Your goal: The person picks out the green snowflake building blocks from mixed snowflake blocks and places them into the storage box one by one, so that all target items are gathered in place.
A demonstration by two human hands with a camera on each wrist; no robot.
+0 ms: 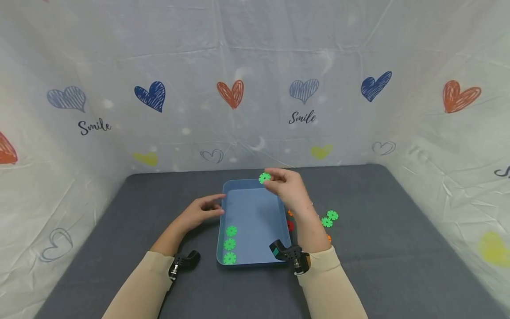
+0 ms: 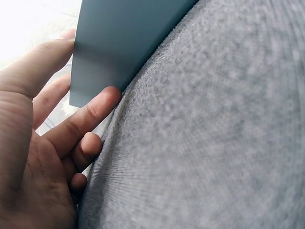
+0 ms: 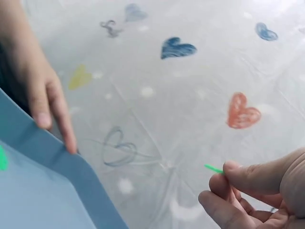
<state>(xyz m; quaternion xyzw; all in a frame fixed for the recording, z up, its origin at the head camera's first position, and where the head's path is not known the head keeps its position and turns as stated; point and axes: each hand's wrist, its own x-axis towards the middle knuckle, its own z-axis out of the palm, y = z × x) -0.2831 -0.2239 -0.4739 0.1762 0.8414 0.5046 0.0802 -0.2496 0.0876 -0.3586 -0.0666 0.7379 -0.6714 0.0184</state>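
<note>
Loosely, left (image 1: 202,209) touches tray (image 1: 256,219) — right (image 1: 289,189) pinches disc (image 1: 264,178).

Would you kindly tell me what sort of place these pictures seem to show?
Probably a small makeshift recording booth: a creased, heart-printed sheet stands behind and to both sides of a grey fabric-covered table, and the person wears wrist cameras.

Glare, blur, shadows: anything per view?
Head: mostly even light, soft shadow along the near edge of the blue tray; left wrist: upper-left corner washed out white behind left hand; right wrist: finger shadows on tray wall, printed hearts slightly soft.
</note>
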